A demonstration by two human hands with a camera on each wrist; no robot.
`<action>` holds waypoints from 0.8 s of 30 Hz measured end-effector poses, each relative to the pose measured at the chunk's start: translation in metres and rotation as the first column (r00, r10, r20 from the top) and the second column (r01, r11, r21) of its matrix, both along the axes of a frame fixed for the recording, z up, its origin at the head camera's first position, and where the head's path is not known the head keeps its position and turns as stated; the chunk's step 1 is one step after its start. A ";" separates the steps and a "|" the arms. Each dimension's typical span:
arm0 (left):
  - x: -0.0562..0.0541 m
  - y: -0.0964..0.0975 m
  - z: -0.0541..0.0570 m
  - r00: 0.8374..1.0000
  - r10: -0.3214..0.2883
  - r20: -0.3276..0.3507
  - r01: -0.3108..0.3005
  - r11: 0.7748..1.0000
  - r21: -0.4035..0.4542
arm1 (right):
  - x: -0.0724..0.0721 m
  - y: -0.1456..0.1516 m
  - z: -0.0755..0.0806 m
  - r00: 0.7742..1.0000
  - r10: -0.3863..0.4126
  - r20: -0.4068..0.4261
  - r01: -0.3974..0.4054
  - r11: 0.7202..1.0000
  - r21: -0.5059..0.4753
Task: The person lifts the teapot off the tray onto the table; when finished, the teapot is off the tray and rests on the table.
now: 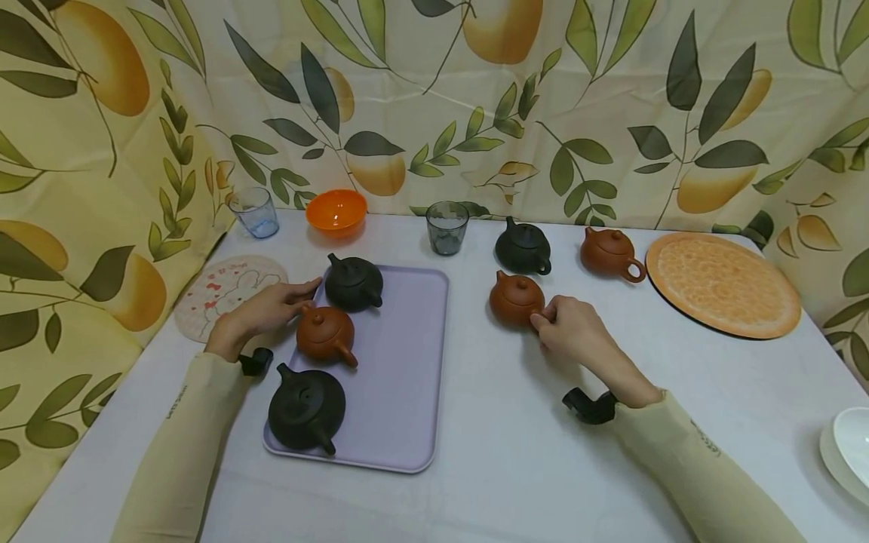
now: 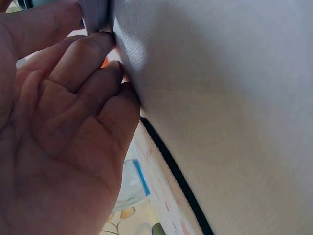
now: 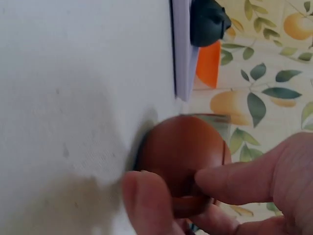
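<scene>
My left hand (image 1: 263,311) is at the left rim of a lilac tray (image 1: 400,377). In the left wrist view, thumb and fingers hold the tray's edge (image 2: 95,14), with the fingertips low beside the tablecloth. On the tray's left side stand a black teapot (image 1: 354,283), a brown teapot (image 1: 322,332) and a larger black teapot (image 1: 305,407). Right of the tray, my right hand (image 1: 577,332) pinches another brown teapot (image 1: 514,298) by its handle (image 3: 188,205) between thumb and fingers. This teapot is upright, close over the white cloth, its spout pointing away from me.
Behind stand a blue-tinted glass (image 1: 256,215), an orange bowl (image 1: 336,215), a grey glass (image 1: 447,230), a black teapot (image 1: 521,245) and a brown teapot (image 1: 611,253). Round mats lie left (image 1: 227,294) and right (image 1: 723,283). A white bowl (image 1: 845,452) stands at the right edge.
</scene>
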State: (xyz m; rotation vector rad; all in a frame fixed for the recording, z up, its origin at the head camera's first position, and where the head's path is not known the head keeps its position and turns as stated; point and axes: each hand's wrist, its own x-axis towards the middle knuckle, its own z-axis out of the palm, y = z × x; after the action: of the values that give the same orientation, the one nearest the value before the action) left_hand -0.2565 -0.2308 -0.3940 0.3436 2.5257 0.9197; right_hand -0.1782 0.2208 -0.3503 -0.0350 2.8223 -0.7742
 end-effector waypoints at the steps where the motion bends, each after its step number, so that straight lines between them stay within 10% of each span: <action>1: 0.000 0.000 0.000 1.000 0.002 0.005 -0.002 1.000 0.000 | 0.000 0.001 0.001 1.000 0.006 0.017 -0.006 1.000 0.005; 14: 0.000 0.001 0.001 1.000 -0.019 -0.023 0.020 1.000 0.018 | -0.003 0.011 0.011 0.991 0.054 0.120 -0.059 0.997 0.042; 19: -0.002 0.000 -0.001 0.999 -0.019 -0.028 0.019 1.000 0.014 | 0.000 0.012 0.015 0.998 0.040 0.051 -0.045 0.992 0.118; 24: -0.002 0.001 0.000 1.000 -0.011 -0.023 0.011 1.000 0.003 | 0.016 0.000 0.024 0.983 -0.009 -0.185 0.036 0.989 0.145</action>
State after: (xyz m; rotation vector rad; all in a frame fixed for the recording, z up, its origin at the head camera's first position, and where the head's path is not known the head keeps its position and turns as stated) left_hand -0.2583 -0.2301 -0.3944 0.3711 2.5407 0.9203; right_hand -0.1621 0.2207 -0.3262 -0.0541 3.0529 -0.5918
